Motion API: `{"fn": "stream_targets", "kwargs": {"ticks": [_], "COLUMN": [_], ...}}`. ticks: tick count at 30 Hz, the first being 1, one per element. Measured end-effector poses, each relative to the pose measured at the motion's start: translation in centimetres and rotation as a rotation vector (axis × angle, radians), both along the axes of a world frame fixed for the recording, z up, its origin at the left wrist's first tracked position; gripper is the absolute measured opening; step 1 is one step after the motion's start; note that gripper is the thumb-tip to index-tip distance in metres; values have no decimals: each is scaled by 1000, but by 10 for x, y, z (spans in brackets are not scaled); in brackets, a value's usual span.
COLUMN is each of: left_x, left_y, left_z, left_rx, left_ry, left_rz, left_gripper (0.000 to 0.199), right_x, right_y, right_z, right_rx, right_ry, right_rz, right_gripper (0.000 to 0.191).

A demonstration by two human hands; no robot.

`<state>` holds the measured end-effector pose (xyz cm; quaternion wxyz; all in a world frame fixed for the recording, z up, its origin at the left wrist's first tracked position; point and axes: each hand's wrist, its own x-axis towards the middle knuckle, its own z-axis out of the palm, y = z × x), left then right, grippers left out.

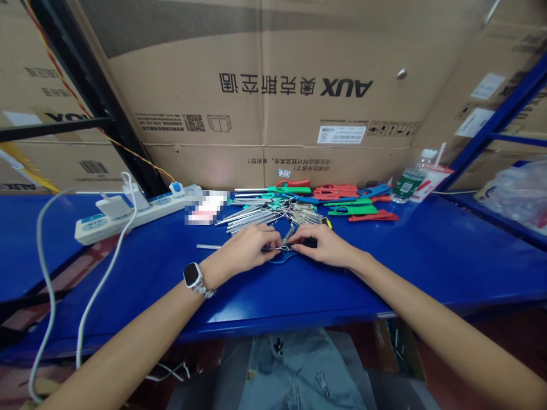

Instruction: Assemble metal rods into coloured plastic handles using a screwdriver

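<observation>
My left hand [252,247], with a watch on its wrist, is closed on a slim metal lighter tube [208,246] that sticks out to the left. Thin pale wires [284,247] run from its fingertips towards my right hand [327,245], which pinches their other end. A blue lighter handle shell [282,259] lies under the fingertips, partly hidden. Just above the fingers shows a small clear piece [289,232], perhaps a fuel tank. Behind my hands is a pile of metal lighter tubes [252,219] with tangled wires and clear tanks [305,213].
Red [335,190], green [352,210] and blue lighter shells [376,190] lie behind at right. A bottle [408,183] and a cup [431,181] stand beyond them. At left are a power strip [98,229] and white cables [105,279]. Cardboard [256,119] backs the blue table [427,273].
</observation>
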<state>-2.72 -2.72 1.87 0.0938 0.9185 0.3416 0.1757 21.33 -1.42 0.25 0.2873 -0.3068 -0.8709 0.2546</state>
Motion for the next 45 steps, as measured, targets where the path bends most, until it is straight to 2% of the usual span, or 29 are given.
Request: {"fn": "stream_targets", "kwargs": {"ticks": [4, 9, 15, 21, 24, 26, 28, 30, 31, 33, 36, 40, 45], "left_x": [-2, -4, -5, -4, -4, -4, -4, -3, -2, -1, -3, -15, -24], "left_y": [0, 5, 6, 6, 5, 2, -3, -11, -15, -20, -18, -2, 8], "left_z": [4, 4, 0, -2, 0, 4, 8, 11, 11, 7, -2, -9, -10], "left_rx": [-30, -159, -301, -376, -386, -280, -62, 144, 190, 205, 198, 157, 147], "left_ry": [-64, -193, -177, -158, -134, -141, -141, -75, -14, 83, 131, 83, 27], "left_rz": [-8, 45, 70, 73, 64, 81, 89, 37, -13, -97, -125, -132, -137], "left_gripper": [20, 29, 37, 40, 40, 35, 31, 31, 31, 32, 20, 13, 15], "right_x": [0, -1, 1, 2, 2, 2, 4, 7, 9, 11, 12, 8, 2], "right_y": [-1, -1, -2, -5, -6, -5, -5, -5, -4, -3, 1, 6, 11], "right_z": [1, 2, 3, 6, 7, 8, 8, 7, 7, 6, 3, 1, 3], "right_rx": [-1, 50, 244, 453, 496, 481, 433, 367, 332, 266, 181, 112, 52], "right_ry": [-16, 10, -45, -165, -207, -210, -196, -182, -173, -153, -130, -136, -112], "right_rz": [-7, -6, -48, 27, 41, 43, 35, 30, 33, 45, 49, 40, 46], "right_gripper": [13, 7, 7, 10, 12, 13, 12, 9, 8, 6, 5, 8, 11]}}
